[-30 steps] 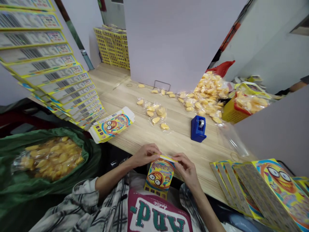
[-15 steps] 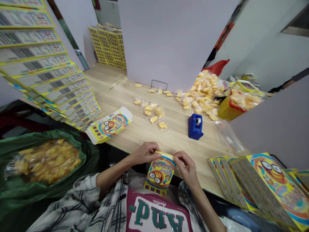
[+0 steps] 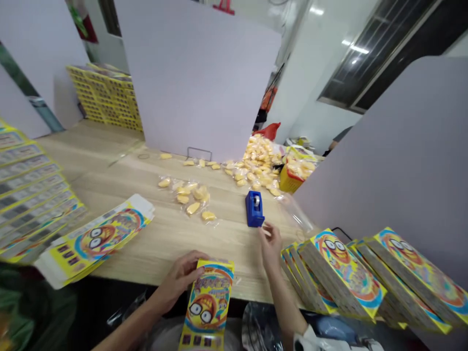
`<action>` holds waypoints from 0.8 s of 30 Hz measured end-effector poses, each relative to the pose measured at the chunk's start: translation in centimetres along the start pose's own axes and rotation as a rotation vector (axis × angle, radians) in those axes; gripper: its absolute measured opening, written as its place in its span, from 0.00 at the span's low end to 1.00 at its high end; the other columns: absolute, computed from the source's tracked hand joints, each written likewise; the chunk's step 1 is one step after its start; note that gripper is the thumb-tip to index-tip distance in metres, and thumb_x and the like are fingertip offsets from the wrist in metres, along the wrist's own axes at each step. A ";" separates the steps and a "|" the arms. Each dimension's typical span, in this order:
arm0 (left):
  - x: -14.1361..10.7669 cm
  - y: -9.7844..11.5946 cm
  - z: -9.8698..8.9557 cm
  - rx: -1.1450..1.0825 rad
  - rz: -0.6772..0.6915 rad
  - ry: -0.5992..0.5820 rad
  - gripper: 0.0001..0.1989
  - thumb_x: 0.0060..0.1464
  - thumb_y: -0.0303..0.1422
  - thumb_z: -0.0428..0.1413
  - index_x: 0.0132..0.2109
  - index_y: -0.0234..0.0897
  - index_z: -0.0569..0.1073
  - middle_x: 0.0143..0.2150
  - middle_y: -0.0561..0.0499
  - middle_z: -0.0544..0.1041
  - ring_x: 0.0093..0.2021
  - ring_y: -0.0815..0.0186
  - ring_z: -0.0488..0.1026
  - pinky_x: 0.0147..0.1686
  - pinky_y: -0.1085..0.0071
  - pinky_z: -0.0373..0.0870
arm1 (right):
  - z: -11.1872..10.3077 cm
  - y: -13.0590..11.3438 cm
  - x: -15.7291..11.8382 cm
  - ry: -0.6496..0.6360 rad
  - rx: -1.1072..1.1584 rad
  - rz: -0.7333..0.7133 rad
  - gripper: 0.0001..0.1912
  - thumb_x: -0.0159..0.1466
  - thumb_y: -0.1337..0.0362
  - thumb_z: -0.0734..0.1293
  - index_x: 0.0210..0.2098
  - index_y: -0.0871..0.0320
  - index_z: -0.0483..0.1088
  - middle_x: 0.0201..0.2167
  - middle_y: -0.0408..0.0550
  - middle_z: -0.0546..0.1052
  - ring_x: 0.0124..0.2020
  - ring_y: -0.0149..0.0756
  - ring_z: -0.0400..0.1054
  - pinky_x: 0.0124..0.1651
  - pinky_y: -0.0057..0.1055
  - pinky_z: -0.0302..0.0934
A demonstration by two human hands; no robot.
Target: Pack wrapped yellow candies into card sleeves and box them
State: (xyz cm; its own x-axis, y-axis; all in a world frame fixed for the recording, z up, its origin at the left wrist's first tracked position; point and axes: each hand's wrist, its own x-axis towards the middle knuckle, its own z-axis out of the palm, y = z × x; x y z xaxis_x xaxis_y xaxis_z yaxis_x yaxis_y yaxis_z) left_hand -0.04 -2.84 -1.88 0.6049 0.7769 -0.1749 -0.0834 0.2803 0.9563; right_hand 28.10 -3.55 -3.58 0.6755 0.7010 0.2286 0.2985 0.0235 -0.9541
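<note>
Box: my left fingers gripped it
Dispenser: stood at my right fingers, grip unclear
Tape: apparently sought; needed tearing

Tape dispenser on table; cartons left; boxes right.

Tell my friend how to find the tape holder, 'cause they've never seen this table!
On the wooden table, look for the person's right hand. Just beyond it stands the tape holder, a chunky block. Unlike the yellow boxes and the wrapped yellow pieces around it, it is blue, with a roll of tape.
</note>
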 end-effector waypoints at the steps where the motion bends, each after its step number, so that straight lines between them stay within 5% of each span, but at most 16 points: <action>1: 0.2 0.0 0.1 -0.038 -0.023 0.043 0.15 0.51 0.39 0.60 0.44 0.37 0.73 0.41 0.48 0.76 0.42 0.62 0.73 0.41 0.71 0.69 | 0.0 0.6 2.0 0.095 -0.046 0.038 0.24 0.54 0.51 0.66 0.44 0.62 0.68 0.46 0.58 0.71 0.43 0.42 0.67 0.40 0.35 0.64; 4: 1.1 0.9 0.3 -0.126 -0.026 0.219 0.21 0.45 0.41 0.63 0.47 0.38 0.72 0.40 0.49 0.78 0.40 0.61 0.74 0.39 0.70 0.71 | 0.5 1.7 6.1 0.091 -0.101 0.110 0.22 0.52 0.50 0.65 0.34 0.64 0.73 0.36 0.56 0.75 0.36 0.41 0.68 0.36 0.33 0.62; 8: 2.0 3.4 -0.9 -0.163 0.018 0.311 0.29 0.42 0.41 0.65 0.52 0.39 0.68 0.37 0.51 0.78 0.35 0.64 0.75 0.34 0.72 0.73 | 1.7 2.0 7.5 -0.037 -0.081 0.113 0.17 0.48 0.52 0.66 0.20 0.62 0.74 0.17 0.46 0.72 0.23 0.36 0.64 0.28 0.30 0.56; 16: 1.8 4.7 -3.9 -0.072 0.007 0.307 0.28 0.42 0.42 0.65 0.49 0.37 0.69 0.35 0.51 0.77 0.33 0.64 0.74 0.32 0.72 0.72 | 3.1 2.2 7.7 0.156 -0.036 0.090 0.12 0.41 0.56 0.70 0.17 0.60 0.73 0.20 0.45 0.71 0.25 0.35 0.62 0.29 0.30 0.56; 24: 1.9 4.3 -5.5 -0.004 -0.013 0.289 0.26 0.42 0.41 0.64 0.48 0.36 0.70 0.37 0.51 0.76 0.35 0.63 0.73 0.34 0.72 0.70 | 3.4 3.5 4.1 0.241 0.129 0.128 0.20 0.49 0.46 0.65 0.20 0.58 0.66 0.18 0.43 0.69 0.24 0.35 0.65 0.31 0.32 0.62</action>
State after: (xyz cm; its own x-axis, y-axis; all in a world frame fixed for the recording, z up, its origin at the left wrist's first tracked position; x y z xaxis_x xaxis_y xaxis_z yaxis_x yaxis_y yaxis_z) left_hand -3.61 2.94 0.62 0.3552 0.9014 -0.2475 -0.0803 0.2932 0.9527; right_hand 29.67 1.85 -6.66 0.8471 0.5154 0.1293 0.1226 0.0473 -0.9913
